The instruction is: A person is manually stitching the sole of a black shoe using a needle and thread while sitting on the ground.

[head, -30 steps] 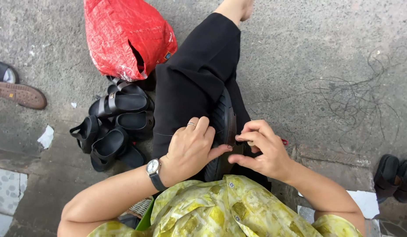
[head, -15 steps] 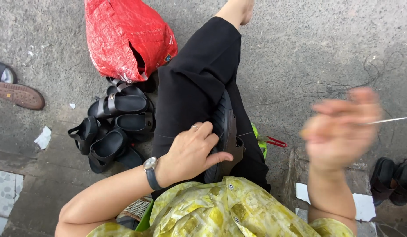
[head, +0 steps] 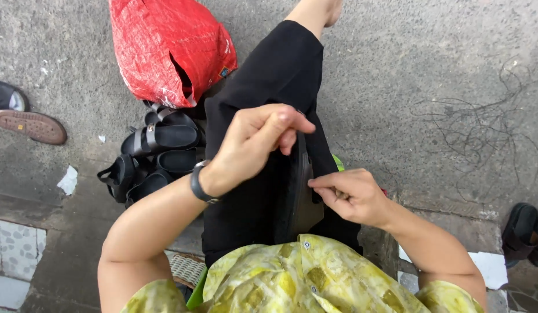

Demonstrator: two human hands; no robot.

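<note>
Grey concrete ground (head: 431, 69) is seen, with a red bag (head: 164, 46) and black sandals (head: 158, 153) nearby. A dark shoe (head: 301, 197) is rested on the lap. Its top edge is pinched by the left hand (head: 254, 139); its side is pinched by the right hand (head: 347, 194).

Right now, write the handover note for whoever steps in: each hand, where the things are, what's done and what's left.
Left hand: raised over the lap, fingertips pinched together above the top edge of the dark shoe piece; whether it holds a thread cannot be told.
Right hand: pinching the right edge of that piece, something thin in its grip, too small to identify.
The shoe piece stands on edge on the black trouser leg.
Pile of black sandals on the ground to the left, below the red bag.
Done: not readable from here.
Left: work on the piece looks unfinished; the sandal pile lies untouched.
</note>
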